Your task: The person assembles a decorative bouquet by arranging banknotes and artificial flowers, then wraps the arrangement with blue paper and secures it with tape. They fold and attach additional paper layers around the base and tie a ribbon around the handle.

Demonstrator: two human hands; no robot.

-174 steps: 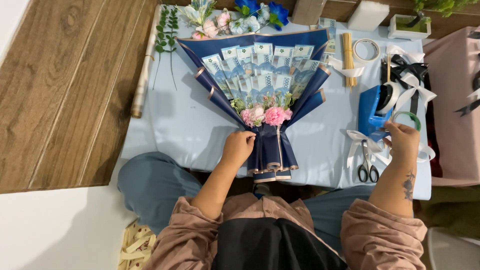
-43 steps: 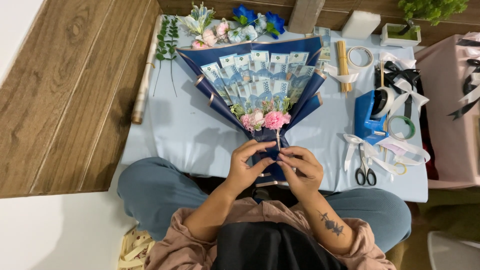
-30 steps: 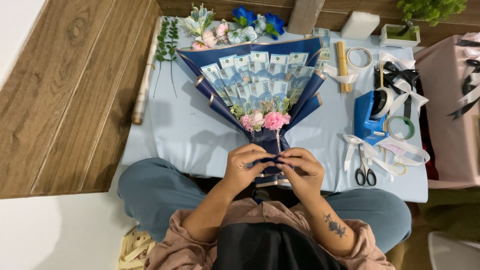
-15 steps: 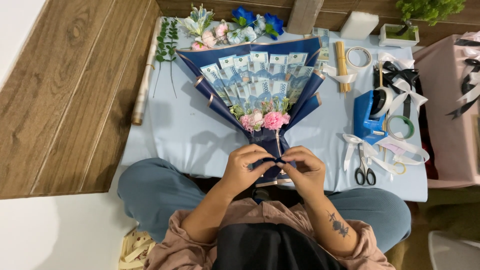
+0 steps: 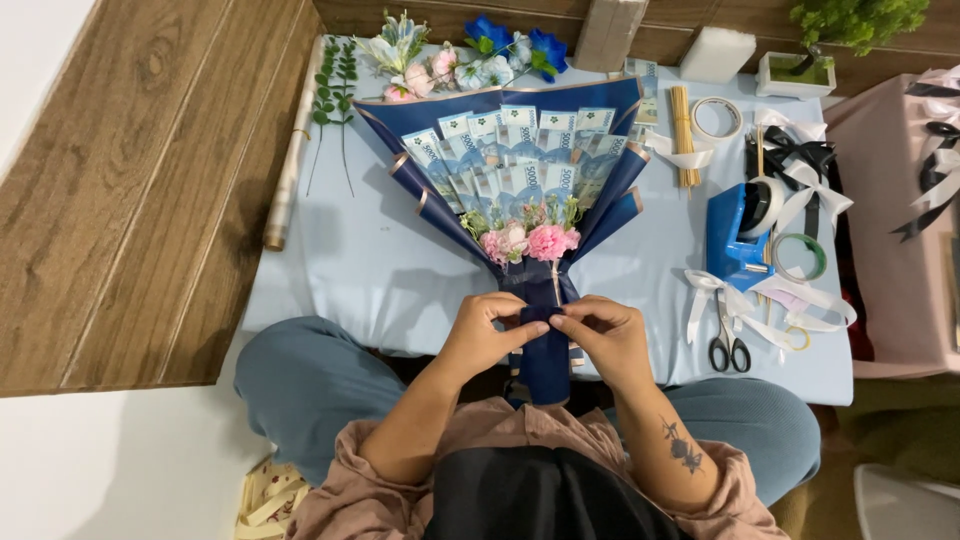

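Head view looks straight down on a person seated at a pale blue table (image 5: pixel 340 270), both hands meeting at the lower middle of the frame. Left hand (image 5: pixel 487 332) and right hand (image 5: pixel 603 335) are closed, fingertips pinched together from either side on the narrow neck of a navy-wrapped bouquet (image 5: pixel 520 180). The neck sits right between the two pinches; below them the wrapped stem runs down toward the person's lap, and above them the wrap fans out toward the upper middle of the frame, showing folded banknotes (image 5: pixel 510 150) over a cluster of pink flowers (image 5: pixel 530 241). Whether anything thin, such as tape, lies under the fingertips I cannot tell.

To the right of the hands, well apart, black-handled scissors (image 5: pixel 730 345) lie among white ribbons (image 5: pixel 790 300), with a blue tape dispenser (image 5: pixel 738 235) above them. Loose blue and white flowers (image 5: pixel 470 55) lie at the top edge, and green sprigs (image 5: pixel 335 95) at the upper left.
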